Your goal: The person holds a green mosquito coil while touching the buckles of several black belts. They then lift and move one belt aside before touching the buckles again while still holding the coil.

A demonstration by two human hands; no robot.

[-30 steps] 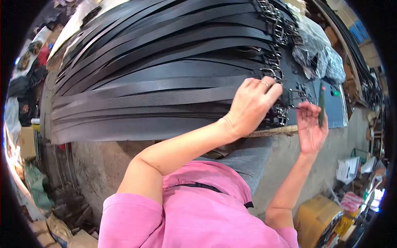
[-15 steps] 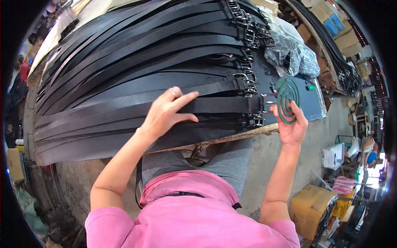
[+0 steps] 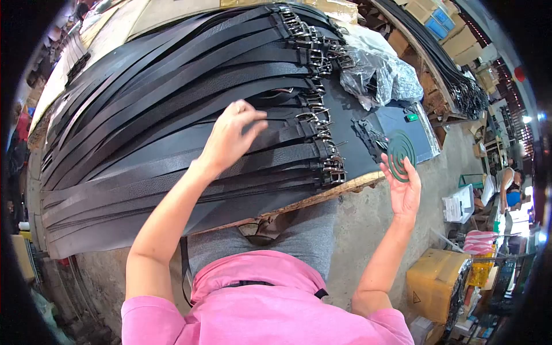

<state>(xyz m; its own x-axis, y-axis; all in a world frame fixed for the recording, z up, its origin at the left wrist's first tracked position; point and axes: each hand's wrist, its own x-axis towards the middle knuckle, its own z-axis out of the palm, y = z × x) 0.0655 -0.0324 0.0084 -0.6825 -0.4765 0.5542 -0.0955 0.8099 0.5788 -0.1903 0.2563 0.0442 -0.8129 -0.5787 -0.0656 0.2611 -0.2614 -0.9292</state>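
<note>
A green spiral coil (image 3: 401, 156) is held upright by my right hand (image 3: 405, 192), off the table's right front edge. My left hand (image 3: 233, 135) hovers over the black belts (image 3: 190, 83), its fingers curled forward and apart, with nothing visible in them. The belts lie fanned across the table, their metal buckles (image 3: 333, 164) lined up toward the right. Small black pieces (image 3: 368, 138) rest on the dark tabletop between the buckles and the coil. A small green object (image 3: 411, 118) sits near the table's right edge.
Clear plastic wrapping (image 3: 382, 77) lies at the table's back right. Beyond it, another table bears more black belts (image 3: 431, 49). A cardboard box (image 3: 435, 284) stands on the floor at the lower right. Another person (image 3: 510, 187) is in the far right background.
The view has shifted, so the table appears further left. My left hand has lifted from the front belts and its fingers have curled. My right hand still holds the coil, now clear of the buckles.
</note>
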